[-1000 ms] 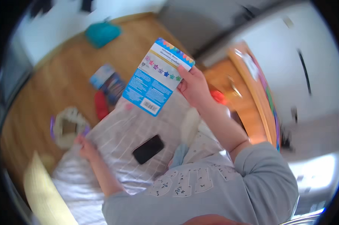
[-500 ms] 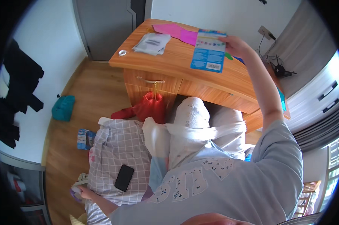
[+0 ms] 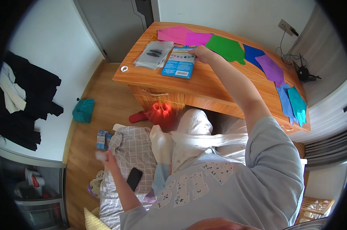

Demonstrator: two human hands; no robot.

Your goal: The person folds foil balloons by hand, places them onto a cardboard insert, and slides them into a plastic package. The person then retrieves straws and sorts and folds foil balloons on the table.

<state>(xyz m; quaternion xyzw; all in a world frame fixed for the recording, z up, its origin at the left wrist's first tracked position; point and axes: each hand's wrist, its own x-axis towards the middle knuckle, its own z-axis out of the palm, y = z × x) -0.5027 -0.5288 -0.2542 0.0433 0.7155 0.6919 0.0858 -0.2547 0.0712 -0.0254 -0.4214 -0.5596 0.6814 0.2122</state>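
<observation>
A flat blue-and-white printed packet [image 3: 178, 68] is at the desk's front left part, its lower edge toward me. My right hand [image 3: 202, 54] pinches its upper right corner. Beside the packet, on its left, is a stack of clear plastic sleeves [image 3: 152, 57] with dark marks on top. My left hand [image 3: 110, 160] is held out over the left edge of the checked cloth, fingers closed on a small whitish thing [image 3: 101, 155] that is blurred. Nearest below it on the cloth is a black phone [image 3: 134, 178].
Along the desk's [image 3: 142, 79] back and right lie flat pieces: pink [image 3: 175, 33], green [image 3: 226, 48], purple [image 3: 270, 68], teal [image 3: 297, 105]. A white ring-shaped roll [image 3: 124, 69] is at the left corner. A red bag [image 3: 160, 116] hangs at the drawer; a teal bag [image 3: 83, 110] is floor-level.
My right hand has moved left with the packet, to beside the plastic sleeves, uncovering the green piece. My left hand has risen forward from the cloth's lower left. The view has shifted.
</observation>
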